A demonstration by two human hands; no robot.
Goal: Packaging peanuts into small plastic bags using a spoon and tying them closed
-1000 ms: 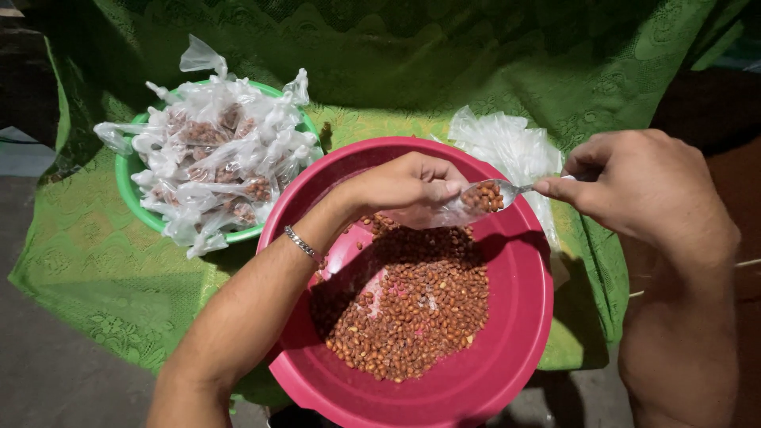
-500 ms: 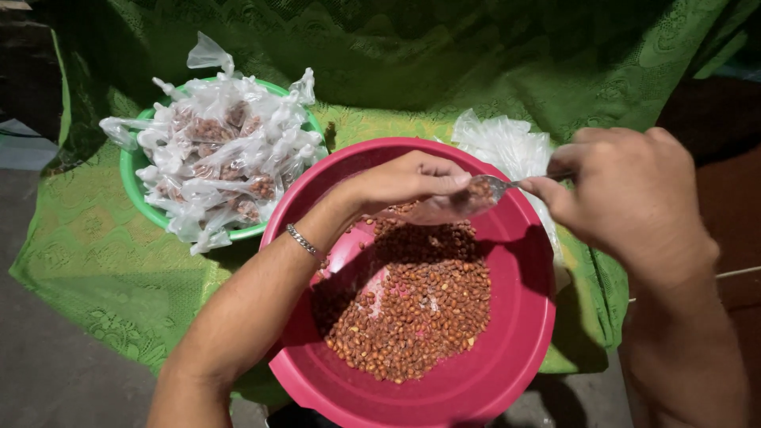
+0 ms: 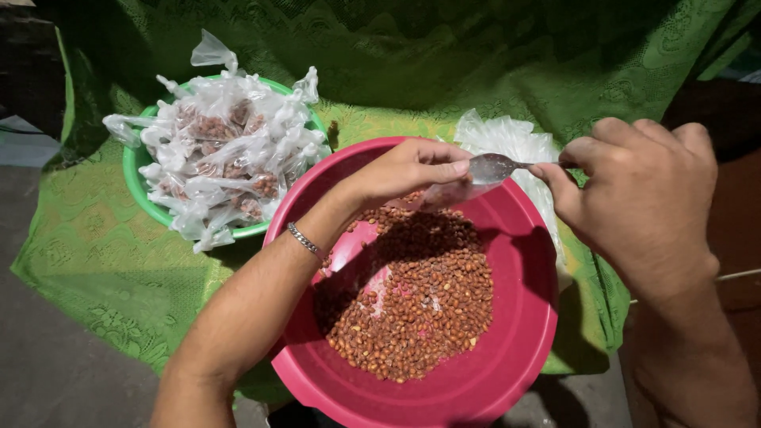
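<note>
Two hands meet over the far rim of the pink basin [image 3: 507,380]: the left hand [image 3: 408,170] has its fingers pinched on a small clear bag [image 3: 444,192] held open just above the peanuts [image 3: 420,309], and the right hand [image 3: 646,198] has its fingers clamped on the handle of a metal spoon [image 3: 491,168] at the bag's mouth. Judging by this, the filling step is in hand; it calls for a steady tip into the opening. Filled packets [image 3: 218,154] heap the green bowl [image 3: 139,186] beside it on the table.

Hard sunlight from above, deep shadows in the pink bowl [image 3: 507,333], sharp focus, dark edges.
</note>
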